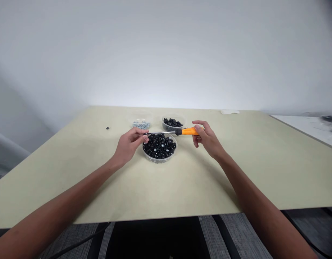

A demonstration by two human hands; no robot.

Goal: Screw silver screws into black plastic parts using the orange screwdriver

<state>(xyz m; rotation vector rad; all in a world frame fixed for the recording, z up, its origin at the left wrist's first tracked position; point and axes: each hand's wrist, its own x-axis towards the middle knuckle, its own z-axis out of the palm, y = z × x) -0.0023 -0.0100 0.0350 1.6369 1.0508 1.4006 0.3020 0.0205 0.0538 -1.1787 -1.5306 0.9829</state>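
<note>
My right hand (206, 138) holds the orange handle of a screwdriver (189, 131), thumb and a finger closed on it. The metal shaft points left and reaches my left hand (132, 142), whose fingers are pinched at its tip round a small dark piece, mostly hidden. Both hands are above the table. Below the shaft stands a clear bowl (158, 160) full of black round parts, some with silvery centres. Behind it are a clear bowl of small silvery pieces (141, 125) and another of small black parts (173, 123).
A small black piece (107, 128) lies on the pale yellow table (203, 190) at the left. A white object (230, 112) is at the back edge. On the right, a white surface (303, 126) holds dark items and clear plastic. Behind the table rises a pale wall.
</note>
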